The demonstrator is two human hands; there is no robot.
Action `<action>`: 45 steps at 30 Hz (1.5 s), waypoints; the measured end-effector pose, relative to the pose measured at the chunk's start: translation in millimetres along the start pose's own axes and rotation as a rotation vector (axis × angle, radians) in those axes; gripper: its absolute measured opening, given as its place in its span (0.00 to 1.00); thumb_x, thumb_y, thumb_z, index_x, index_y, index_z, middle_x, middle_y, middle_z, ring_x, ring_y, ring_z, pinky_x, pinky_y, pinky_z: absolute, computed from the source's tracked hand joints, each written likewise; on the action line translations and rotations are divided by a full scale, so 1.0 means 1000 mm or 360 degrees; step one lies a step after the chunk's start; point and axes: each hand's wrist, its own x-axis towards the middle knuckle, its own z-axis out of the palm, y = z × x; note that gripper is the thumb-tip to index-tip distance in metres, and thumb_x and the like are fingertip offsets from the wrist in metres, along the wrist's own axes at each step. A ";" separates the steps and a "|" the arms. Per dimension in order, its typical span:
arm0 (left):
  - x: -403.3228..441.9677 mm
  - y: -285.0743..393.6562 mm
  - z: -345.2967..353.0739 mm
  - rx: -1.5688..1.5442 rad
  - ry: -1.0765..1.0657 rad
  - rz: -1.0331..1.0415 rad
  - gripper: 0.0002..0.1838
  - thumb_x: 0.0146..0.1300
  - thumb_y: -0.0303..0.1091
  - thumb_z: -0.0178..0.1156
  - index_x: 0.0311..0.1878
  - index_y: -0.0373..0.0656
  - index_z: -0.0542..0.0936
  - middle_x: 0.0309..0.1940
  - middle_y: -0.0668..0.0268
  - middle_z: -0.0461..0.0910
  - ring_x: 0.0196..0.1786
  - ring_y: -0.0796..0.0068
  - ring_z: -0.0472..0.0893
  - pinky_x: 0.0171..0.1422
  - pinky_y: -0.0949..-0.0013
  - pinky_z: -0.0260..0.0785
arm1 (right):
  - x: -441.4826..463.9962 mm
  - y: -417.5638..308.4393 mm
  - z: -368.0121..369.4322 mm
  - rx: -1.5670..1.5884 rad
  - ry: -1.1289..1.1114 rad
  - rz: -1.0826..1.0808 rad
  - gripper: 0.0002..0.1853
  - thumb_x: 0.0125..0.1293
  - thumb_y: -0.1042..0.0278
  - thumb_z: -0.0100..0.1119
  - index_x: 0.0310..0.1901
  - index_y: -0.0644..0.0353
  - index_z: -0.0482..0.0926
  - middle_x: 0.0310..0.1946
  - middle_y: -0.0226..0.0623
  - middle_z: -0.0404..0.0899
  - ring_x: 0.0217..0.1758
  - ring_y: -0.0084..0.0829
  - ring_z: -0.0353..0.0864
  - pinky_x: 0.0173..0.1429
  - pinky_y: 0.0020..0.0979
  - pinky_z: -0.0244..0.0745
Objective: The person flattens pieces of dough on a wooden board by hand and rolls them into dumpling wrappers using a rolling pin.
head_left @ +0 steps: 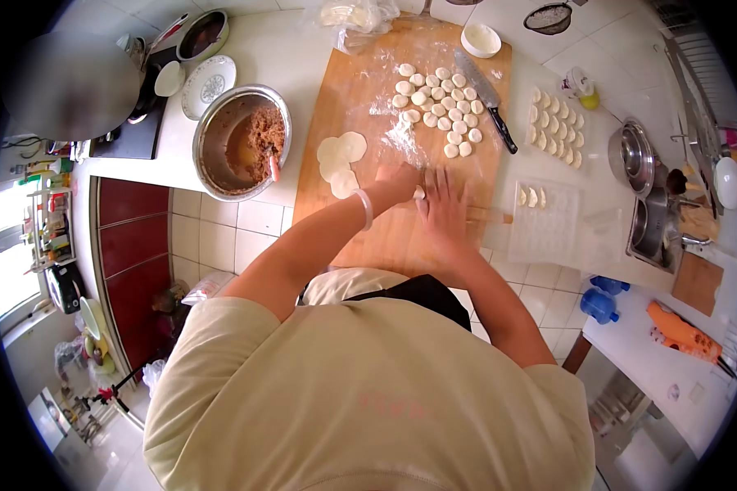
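My left hand (396, 183), with a pale bracelet at the wrist, is low over the wooden board with its fingers bent together. At its edge, close to my right thumb, shows a small white dough piece (418, 194), mostly covered by the hands. My right hand (445, 209) lies with fingers stretched out over a wooden rolling pin (491, 215), whose handle sticks out to the right. Thin round dough wrappers (341, 158) overlap left of my left hand. Beyond both hands, several flattened dough pieces (442, 102) are grouped near scattered flour (401, 137).
The board (352, 82) carries a knife (487, 94) along its right side and a white bowl (481, 39). A metal bowl of filling (264, 135) stands left. Right are dumplings in rows (557, 127) and a tray (544, 229) with a few dumplings, before the sink (651, 229).
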 end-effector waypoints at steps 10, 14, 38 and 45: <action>-0.001 -0.036 0.035 -0.0304 0.0256 0.0022 0.12 0.64 0.40 0.60 0.46 0.48 0.86 0.45 0.58 0.86 0.49 0.57 0.85 0.51 0.57 0.78 | -0.041 -0.010 -0.011 0.0126 -0.0046 -0.0064 0.31 0.74 0.51 0.47 0.73 0.57 0.62 0.76 0.48 0.57 0.81 0.46 0.50 0.76 0.68 0.39; 0.000 -0.013 0.011 0.0005 0.0051 -0.0099 0.13 0.63 0.40 0.61 0.48 0.49 0.85 0.46 0.59 0.85 0.50 0.56 0.84 0.52 0.55 0.77 | 0.028 -0.002 -0.004 -0.0077 -0.0003 -0.0020 0.31 0.75 0.50 0.45 0.73 0.59 0.61 0.76 0.49 0.55 0.81 0.45 0.50 0.77 0.68 0.38; -0.001 -0.031 0.030 -0.0215 0.0165 -0.0071 0.13 0.61 0.39 0.63 0.48 0.50 0.84 0.44 0.58 0.85 0.50 0.57 0.84 0.52 0.55 0.77 | 0.005 -0.017 -0.008 0.0017 -0.0096 0.0095 0.35 0.73 0.47 0.48 0.73 0.62 0.60 0.77 0.52 0.53 0.82 0.49 0.46 0.77 0.67 0.36; 0.005 -0.040 0.035 -0.0377 0.0255 -0.0171 0.13 0.61 0.37 0.62 0.48 0.51 0.84 0.46 0.58 0.85 0.52 0.56 0.84 0.51 0.55 0.77 | -0.030 -0.011 0.002 0.0034 -0.0093 0.0038 0.34 0.72 0.48 0.50 0.74 0.58 0.60 0.77 0.51 0.53 0.82 0.48 0.46 0.78 0.67 0.35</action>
